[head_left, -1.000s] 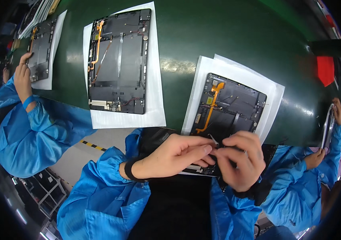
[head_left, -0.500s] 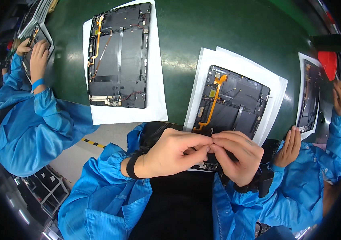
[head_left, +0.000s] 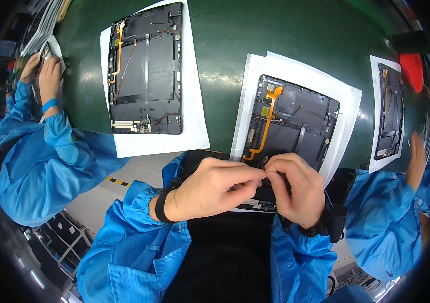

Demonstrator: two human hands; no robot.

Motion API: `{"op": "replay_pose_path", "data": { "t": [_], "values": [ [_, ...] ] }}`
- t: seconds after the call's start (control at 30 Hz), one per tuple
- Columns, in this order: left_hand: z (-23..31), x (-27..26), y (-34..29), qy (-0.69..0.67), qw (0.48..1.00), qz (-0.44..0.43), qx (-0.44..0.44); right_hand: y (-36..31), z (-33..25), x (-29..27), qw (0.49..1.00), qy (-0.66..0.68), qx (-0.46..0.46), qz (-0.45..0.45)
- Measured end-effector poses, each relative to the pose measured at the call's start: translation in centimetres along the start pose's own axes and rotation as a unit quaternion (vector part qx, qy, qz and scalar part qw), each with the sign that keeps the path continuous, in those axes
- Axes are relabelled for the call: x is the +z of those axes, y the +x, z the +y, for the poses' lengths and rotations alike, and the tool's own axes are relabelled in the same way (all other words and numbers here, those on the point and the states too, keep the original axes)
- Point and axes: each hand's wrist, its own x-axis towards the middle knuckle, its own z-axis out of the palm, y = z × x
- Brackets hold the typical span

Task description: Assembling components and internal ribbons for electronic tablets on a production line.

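My left hand (head_left: 215,188) and my right hand (head_left: 297,188) meet over the lower part of an opened tablet housing (head_left: 310,146). Thumb and forefinger of each are pinched together, tip against tip. Whatever lies between them is too small or too hidden to name. The black housing rests on white sheets (head_left: 343,108) and is turned slightly. An orange flex cable (head_left: 267,126) runs down its left side, beside several thin wires. Beyond my fingertips a small curved dark piece shows; I cannot tell whether they touch it. My hands cover part of the housing's lower end.
Another opened tablet housing (head_left: 162,76) lies on white paper at the left of the green table (head_left: 220,30). A third housing (head_left: 390,111) is at the right, near a red object (head_left: 411,72). Co-workers in blue sleeves sit on both sides, the left one handling a device.
My right hand has shifted slightly left and up, its fingers curled more. The right co-worker's hand has left the edge of the third housing.
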Motion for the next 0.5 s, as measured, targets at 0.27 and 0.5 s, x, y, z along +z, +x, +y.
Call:
{"op": "replay_pose_path", "data": {
  "t": [0.27, 0.5],
  "values": [
    [0.38, -0.19, 0.07, -0.026, 0.999, -0.016, -0.030, 0.00, 0.16, -0.18, 0.988, -0.084, -0.122, 0.038],
    [0.10, -0.12, 0.12, -0.021, 0.999, -0.032, -0.020, -0.07, 0.46, 0.06, 0.984, -0.116, -0.131, 0.040]
  ]
}}
